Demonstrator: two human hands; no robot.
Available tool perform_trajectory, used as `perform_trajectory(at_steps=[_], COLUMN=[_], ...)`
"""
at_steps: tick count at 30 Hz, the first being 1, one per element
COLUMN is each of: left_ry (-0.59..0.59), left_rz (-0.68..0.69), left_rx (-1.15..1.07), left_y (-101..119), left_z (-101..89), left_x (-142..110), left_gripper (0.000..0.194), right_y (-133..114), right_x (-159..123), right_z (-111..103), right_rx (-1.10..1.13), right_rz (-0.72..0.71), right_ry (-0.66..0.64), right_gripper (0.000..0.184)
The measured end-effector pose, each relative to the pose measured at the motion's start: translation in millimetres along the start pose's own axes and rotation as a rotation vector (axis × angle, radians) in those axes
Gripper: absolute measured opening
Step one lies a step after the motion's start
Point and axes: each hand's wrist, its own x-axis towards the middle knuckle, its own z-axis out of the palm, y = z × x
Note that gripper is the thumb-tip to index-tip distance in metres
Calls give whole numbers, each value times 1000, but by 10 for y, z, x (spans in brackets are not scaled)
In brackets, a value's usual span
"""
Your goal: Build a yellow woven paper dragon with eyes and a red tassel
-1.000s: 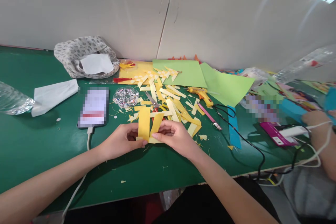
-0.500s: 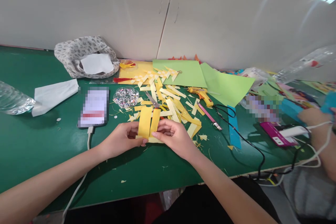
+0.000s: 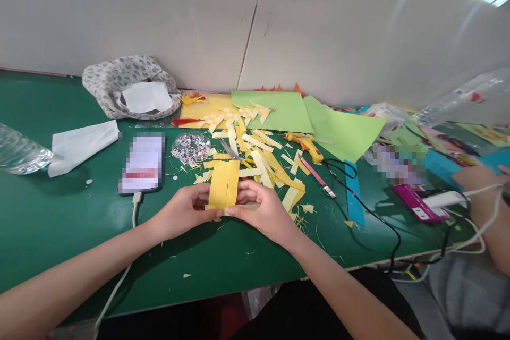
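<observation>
Two yellow paper strips (image 3: 219, 185) stand upright side by side between my hands, their lower ends meeting a pale yellow strip (image 3: 243, 209) that lies crosswise. My left hand (image 3: 194, 206) pinches the left side, thumb along the bottom edge. From the right, my right hand (image 3: 261, 206) grips the other strip low down, its thumb near the left one. Just behind are many loose yellow paper strips (image 3: 261, 166) and scissors (image 3: 230, 150), partly hidden by the paper. A woven yellow-and-white paper fish shape (image 3: 239, 114) with a red tassel lies farther back.
A phone (image 3: 143, 162) on a cable and a bead box (image 3: 191, 147) sit left. On the right are a yellow glue gun (image 3: 306, 144), a pink cutter knife (image 3: 317, 175), a blue strip (image 3: 354, 191) and a magenta power strip (image 3: 422, 204). Another person's hand (image 3: 478, 183) is far right.
The right yellow strip has moved left against the other one, narrowing the gap between them. My right thumb has slid left and down to the bottom edge.
</observation>
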Motion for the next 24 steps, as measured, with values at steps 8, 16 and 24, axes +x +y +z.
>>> perform_trajectory(at_steps=[8,16,24], left_ry=[29,28,26], left_rz=[-18,-50,-61], left_rx=[-8,2,79], left_y=[8,13,18], left_z=[-8,-38,-28], left_x=[-6,8,0], left_gripper=[37,36,30], right_y=[19,58,-36], right_x=[30,46,17], right_z=[-84,-120,-94], right_rx=[-35,-70,-124], right_rz=[2,0,42], right_ry=[20,29,-22], right_gripper=[39,36,39])
